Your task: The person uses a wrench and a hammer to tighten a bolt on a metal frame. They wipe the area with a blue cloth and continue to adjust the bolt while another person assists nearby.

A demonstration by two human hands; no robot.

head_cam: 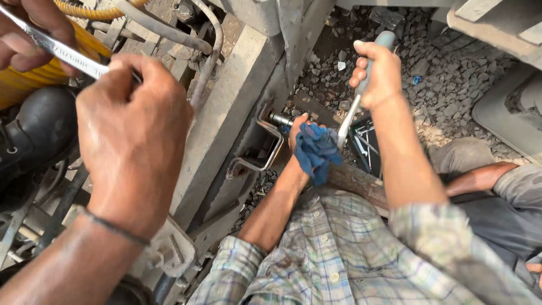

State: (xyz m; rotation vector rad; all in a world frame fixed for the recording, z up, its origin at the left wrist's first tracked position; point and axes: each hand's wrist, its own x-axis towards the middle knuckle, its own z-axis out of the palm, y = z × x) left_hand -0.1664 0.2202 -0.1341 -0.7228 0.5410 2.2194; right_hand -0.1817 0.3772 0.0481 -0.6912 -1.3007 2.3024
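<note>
Spanner (62, 52) is held at top left, above the grey steel frame (226, 113). L hand (25, 34) is closed on its shank, R hand (132, 135) on its end. Fastener is hidden, so work is judged mid-turn, not finished. Co-worker's ratchet (350, 116) and blue rag (316, 149) are nearby.

Railway yard: track ballast (446, 85), undercarriage steel (226, 124)
</note>
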